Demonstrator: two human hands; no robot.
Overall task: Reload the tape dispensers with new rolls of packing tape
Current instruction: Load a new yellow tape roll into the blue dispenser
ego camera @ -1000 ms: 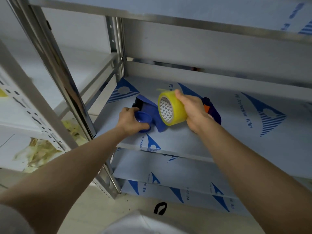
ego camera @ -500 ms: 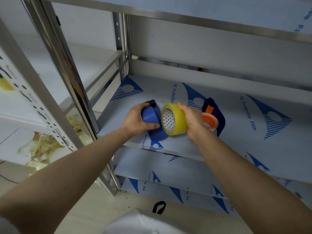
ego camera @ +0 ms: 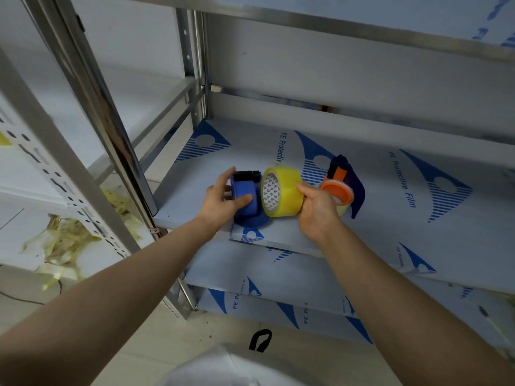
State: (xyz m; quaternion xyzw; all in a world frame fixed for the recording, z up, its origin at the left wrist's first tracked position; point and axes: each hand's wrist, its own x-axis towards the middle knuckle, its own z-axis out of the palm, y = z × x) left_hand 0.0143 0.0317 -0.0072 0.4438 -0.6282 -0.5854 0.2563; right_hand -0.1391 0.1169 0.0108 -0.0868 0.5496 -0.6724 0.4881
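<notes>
A blue tape dispenser point(ego camera: 246, 195) lies near the front edge of the metal shelf point(ego camera: 390, 218). My left hand point(ego camera: 221, 199) grips its round blue hub, thumb across the front. Right beside the hub stands a yellow roll of packing tape point(ego camera: 284, 192) on its edge, its patterned core facing left. My right hand point(ego camera: 316, 210) holds that roll from the right. Behind my right hand lies a second dark blue dispenser point(ego camera: 349, 188) with an orange hub and a thin clear roll on it.
The shelf is covered in blue-printed protective film, and more shelves sit above and below. A shiny steel upright point(ego camera: 122, 151) stands left of the shelf. Crumpled yellowish tape scraps point(ego camera: 64, 240) lie on the neighbouring rack at the left.
My left hand has turned the blue dispenser so its hub faces up and forward. The yellow roll has moved slightly down, close against the hub. The view has shifted a little.
</notes>
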